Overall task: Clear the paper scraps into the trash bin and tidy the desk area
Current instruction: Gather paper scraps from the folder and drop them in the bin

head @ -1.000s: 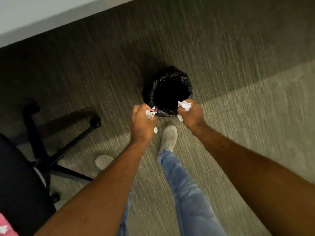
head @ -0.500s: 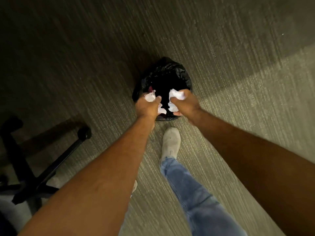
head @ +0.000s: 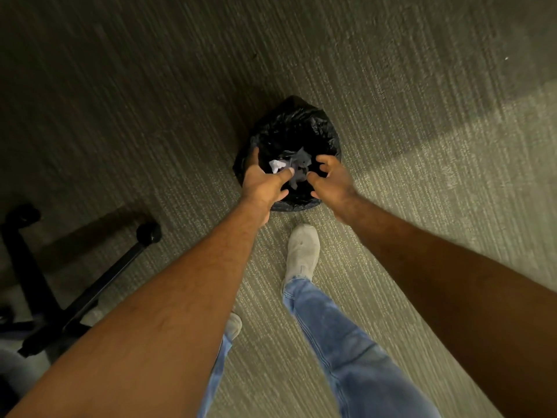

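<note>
Both hands over trash bin, fingers spread, empty.
Carpet floor (head: 391,86); chair base (head: 75,285) at left; black-lined trash bin (head: 297,125) ahead of shoe (head: 302,251); left hand (head: 265,184), right hand (head: 333,181) apart above rim; paper scraps (head: 277,165) inside bin.

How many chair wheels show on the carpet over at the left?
2. One wheel sits at the end of the chair leg nearest the left arm; another wheel is by the left edge. Others may be hidden out of frame.
</note>
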The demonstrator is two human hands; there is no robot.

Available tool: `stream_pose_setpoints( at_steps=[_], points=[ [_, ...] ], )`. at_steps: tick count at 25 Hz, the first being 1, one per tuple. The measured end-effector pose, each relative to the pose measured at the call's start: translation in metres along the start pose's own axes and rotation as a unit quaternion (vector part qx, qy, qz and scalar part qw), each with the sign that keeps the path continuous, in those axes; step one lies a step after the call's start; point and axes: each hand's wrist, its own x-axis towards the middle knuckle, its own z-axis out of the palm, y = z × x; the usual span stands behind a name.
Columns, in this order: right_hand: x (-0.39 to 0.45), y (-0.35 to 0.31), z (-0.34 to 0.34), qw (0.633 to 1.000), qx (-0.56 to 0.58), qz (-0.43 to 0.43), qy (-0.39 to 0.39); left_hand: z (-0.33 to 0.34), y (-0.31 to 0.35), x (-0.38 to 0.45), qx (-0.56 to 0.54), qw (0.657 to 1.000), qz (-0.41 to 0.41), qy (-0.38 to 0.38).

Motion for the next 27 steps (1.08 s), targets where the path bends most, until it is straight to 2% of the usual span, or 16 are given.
stream_pose_setpoints(
  at_steps=[6, 13, 20, 27],
  points=[
    [-0.014, -0.006, -0.003, 1.0, -0.01, -0.007, 0.006, -0.008, -0.003, -0.012, 0.116, 0.991, 0.045, 0.053],
    [-0.062, -0.036, -0.003, 0.997, -0.066, -0.043, 0.023, -0.06, 0.007, -0.062, 0.176, 0.977, 0.084, 0.088],
    [-0.144, -0.09, 0.037, 0.979, -0.158, -0.127, 0.005, -0.151, 0.012, -0.143, 0.171, 0.976, 0.083, 0.106],
    [-0.242, -0.148, 0.118, 0.954, -0.223, -0.197, -0.034, -0.28, 0.006, -0.236, 0.111, 0.978, 0.084, 0.156]
  ],
)
